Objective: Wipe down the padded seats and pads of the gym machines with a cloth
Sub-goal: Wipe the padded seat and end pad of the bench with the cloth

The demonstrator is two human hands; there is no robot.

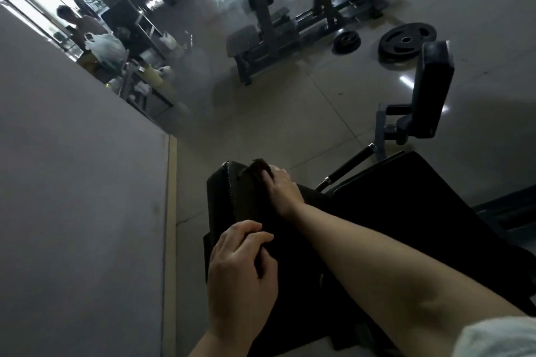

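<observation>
A person's right hand (282, 185) pressed a dark brown cloth (261, 171) against the far end of a black padded vinyl machine pad (229, 197), the fingers laid over the fabric in a grasping grip. The left hand (242, 258) clasped the pad's near edge, fingers curled over it. Beyond, a second upright black pad (433, 90) stood on a grey steel bracket, with black round weight plates (406, 39) lying on the glossy tiled floor (290, 113).

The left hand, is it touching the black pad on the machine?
Touching. In the head view the left hand rests on the near end of the black pad, its fingers curled over the pad's edge.
</observation>
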